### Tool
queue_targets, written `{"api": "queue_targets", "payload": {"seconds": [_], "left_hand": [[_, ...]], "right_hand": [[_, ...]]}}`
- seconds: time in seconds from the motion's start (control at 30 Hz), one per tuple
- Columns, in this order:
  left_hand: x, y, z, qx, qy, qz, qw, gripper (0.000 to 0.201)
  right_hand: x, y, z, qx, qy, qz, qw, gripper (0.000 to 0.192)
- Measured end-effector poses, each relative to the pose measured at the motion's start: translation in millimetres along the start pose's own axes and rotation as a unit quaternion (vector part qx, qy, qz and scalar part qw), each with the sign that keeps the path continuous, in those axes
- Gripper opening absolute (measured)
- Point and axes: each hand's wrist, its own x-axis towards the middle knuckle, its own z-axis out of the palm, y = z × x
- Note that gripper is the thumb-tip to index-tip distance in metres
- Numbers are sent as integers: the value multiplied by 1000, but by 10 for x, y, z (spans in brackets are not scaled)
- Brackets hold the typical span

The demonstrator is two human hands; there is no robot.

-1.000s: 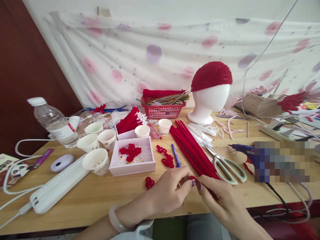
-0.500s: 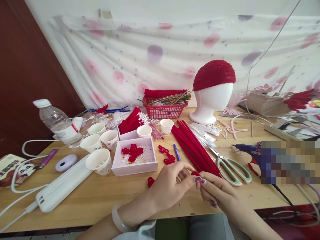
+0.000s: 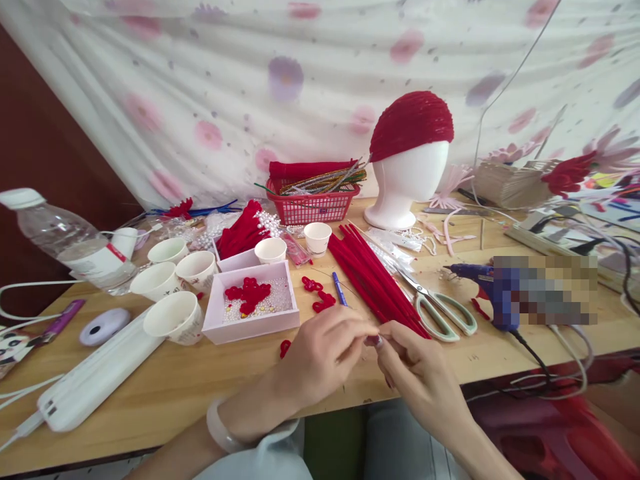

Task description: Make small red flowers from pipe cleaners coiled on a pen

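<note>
My left hand [image 3: 320,357] and my right hand [image 3: 417,370] meet fingertip to fingertip over the front edge of the wooden table [image 3: 175,387]. Between the fingertips they pinch a small red piece [image 3: 373,340], mostly hidden by the fingers. Just behind the hands lies a bundle of red pipe cleaners [image 3: 373,277]. A blue pen [image 3: 339,289] and small red knots [image 3: 317,297] lie to its left. One more red knot [image 3: 285,347] sits beside my left hand. A white bracelet circles my left wrist.
Scissors [image 3: 443,308] and a blue glue gun [image 3: 480,280] lie to the right. A pink box [image 3: 253,307] of beads, several paper cups [image 3: 175,317], a water bottle [image 3: 70,241], a red basket [image 3: 310,200] and a foam head with red cap [image 3: 407,160] stand behind.
The view has shifted right and down. My hands have drawn closer together, and the red piece between the fingertips is more hidden than before.
</note>
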Motion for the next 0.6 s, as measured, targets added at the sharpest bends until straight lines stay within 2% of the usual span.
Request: {"api": "queue_targets", "payload": {"seconds": [0.03, 0.07, 0.13, 0.2, 0.27, 0.33, 0.4, 0.5, 0.6], "left_hand": [[-12, -9, -6, 16, 7, 30, 999, 19], [-19, -14, -11, 12, 21, 25, 999, 18], [-18, -6, -18, -57, 52, -74, 994, 17], [6, 15, -22, -175, 53, -205, 962, 17], [42, 33, -24, -279, 24, -298, 913, 17], [74, 37, -22, -335, 7, -353, 874, 17], [93, 28, -18, -356, 7, -380, 854, 18], [95, 8, -18, -341, 5, -373, 863, 16], [80, -8, -35, -258, -4, -315, 913, 14]], "right_hand": [[7, -10, 16, 31, 2, 14, 999, 33], [19, -12, 24, 62, -3, 27, 998, 33], [53, 11, 15, 105, -25, 32, 994, 31], [84, 64, -17, 112, -32, 15, 993, 29], [102, 123, -52, 102, -29, 1, 994, 28], [108, 160, -74, 91, -33, -7, 995, 28], [115, 164, -82, 74, -39, -18, 996, 29], [148, 129, -88, 38, -32, -43, 998, 27], [202, 96, -97, 6, -30, -80, 996, 24]]}}
